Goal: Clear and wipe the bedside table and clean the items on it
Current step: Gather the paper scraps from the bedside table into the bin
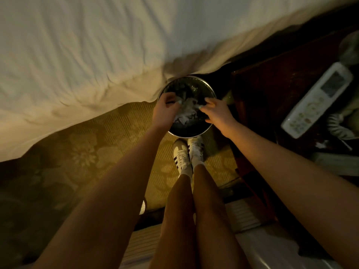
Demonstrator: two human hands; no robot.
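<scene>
I see crumpled paper (184, 111) lying in the bin (187, 135). My left hand (165, 108) and right hand (218, 113) reach over the bin, fingers curled at the paper; I cannot tell whether they grip it. Right of the bin, the dark surface (272, 90) carries a remote (316, 100).

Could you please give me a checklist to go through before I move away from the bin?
1. Hands over the bin: ok; left hand and right hand are above its opening.
2. Crumpled tissue inside the rim: ok; it lies between the hands.
3. Tissue let go by the fingers: cannot tell; too blurred.
4. Bedside table cleared: not ok; the remote control lies on it.
5. Table wiped: cannot tell; too dark.
</scene>
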